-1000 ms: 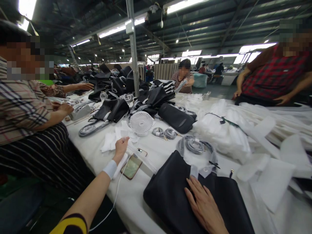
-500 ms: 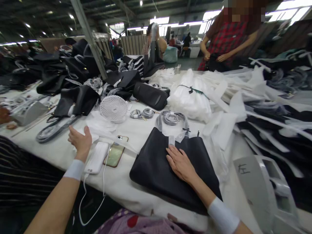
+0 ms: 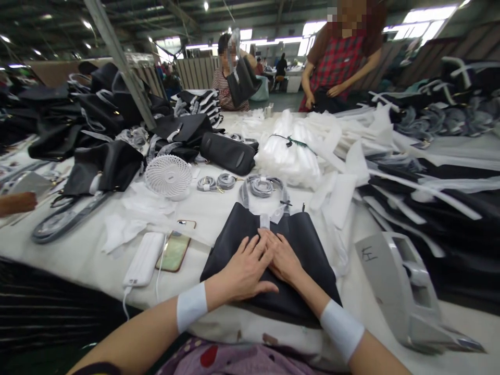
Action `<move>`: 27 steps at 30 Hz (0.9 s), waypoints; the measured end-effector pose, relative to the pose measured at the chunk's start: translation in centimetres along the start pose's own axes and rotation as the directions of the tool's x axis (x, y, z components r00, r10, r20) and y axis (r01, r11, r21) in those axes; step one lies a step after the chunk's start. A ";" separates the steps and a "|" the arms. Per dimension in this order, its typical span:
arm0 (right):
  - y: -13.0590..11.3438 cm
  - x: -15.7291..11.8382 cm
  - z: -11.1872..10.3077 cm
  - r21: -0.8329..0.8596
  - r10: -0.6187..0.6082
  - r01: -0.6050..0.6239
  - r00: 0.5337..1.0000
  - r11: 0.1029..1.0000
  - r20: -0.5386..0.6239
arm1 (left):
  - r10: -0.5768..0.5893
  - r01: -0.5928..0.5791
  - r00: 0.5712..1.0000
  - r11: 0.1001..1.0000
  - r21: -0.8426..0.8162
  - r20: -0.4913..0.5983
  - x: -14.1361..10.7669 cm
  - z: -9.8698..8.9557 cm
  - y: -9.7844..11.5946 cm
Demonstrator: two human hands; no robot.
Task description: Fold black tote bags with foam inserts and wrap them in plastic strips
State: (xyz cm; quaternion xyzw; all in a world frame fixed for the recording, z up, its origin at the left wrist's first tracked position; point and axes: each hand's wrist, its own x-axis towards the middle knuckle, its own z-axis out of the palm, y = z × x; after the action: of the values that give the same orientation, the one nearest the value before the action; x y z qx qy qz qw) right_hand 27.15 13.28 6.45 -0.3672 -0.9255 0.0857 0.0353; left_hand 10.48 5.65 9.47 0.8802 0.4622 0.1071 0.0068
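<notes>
A black handbag (image 3: 230, 245) lies flat before me on the white-covered table. Its wrapped handle (image 3: 244, 194) stretches out beyond the top edge, and a white wrap piece (image 3: 264, 221) sits at the middle of that edge. Both hands rest on the bag just below this piece. My left hand (image 3: 248, 268) lies flat with fingers stretched and thumb apart, its fingertips meeting the other hand. My right hand (image 3: 284, 260) is also laid on the leather, fingers extended, partly covered by the left fingertips. Neither hand grasps anything that shows.
Left of the bag are a white power bank (image 3: 144, 260), a phone (image 3: 176, 247) and a white fan (image 3: 169, 177). A grey tape dispenser (image 3: 394, 281) stands at right. Behind are coiled straps (image 3: 225, 181) and a white plastic bundle (image 3: 291, 156). A co-worker (image 3: 339, 62) stands across the table.
My left hand has come from the left, beside the power bank, onto the bag next to my right hand. White tissue lies near where it was. The view has shifted slightly.
</notes>
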 end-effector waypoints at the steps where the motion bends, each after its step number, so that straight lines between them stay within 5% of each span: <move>1: 0.0 0.0 0.2 0.002 0.012 -0.012 1.000 1.000 0.001 | -0.013 0.012 1.000 1.000 0.010 0.018 0.2 0.8 -0.3; 7: -0.3 -0.1 1.2 0.037 0.075 -0.074 0.996 0.997 -0.046 | 0.001 -0.002 1.000 0.998 0.056 0.017 -0.4 4.5 -1.1; 17: -0.2 -0.3 1.6 0.184 0.144 -0.124 0.985 0.975 -0.099 | 0.035 -0.034 0.998 0.999 -0.016 0.045 0.2 3.8 -1.2; 23: 0.0 0.5 1.6 0.231 0.177 -0.151 0.979 0.961 -0.097 | -0.101 0.101 0.995 0.994 -0.051 -0.008 2.2 4.3 -0.4; 27: -0.1 0.5 1.4 0.232 0.224 -0.190 0.966 0.954 -0.128 | -0.079 0.078 0.996 0.997 -0.028 -0.032 2.4 5.2 -0.1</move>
State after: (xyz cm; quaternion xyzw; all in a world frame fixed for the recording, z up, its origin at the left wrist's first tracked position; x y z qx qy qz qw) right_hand 26.52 13.39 5.08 -0.4616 -0.8614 0.1617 0.1368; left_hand 12.72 8.16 4.82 0.8593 0.4951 0.1278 0.0152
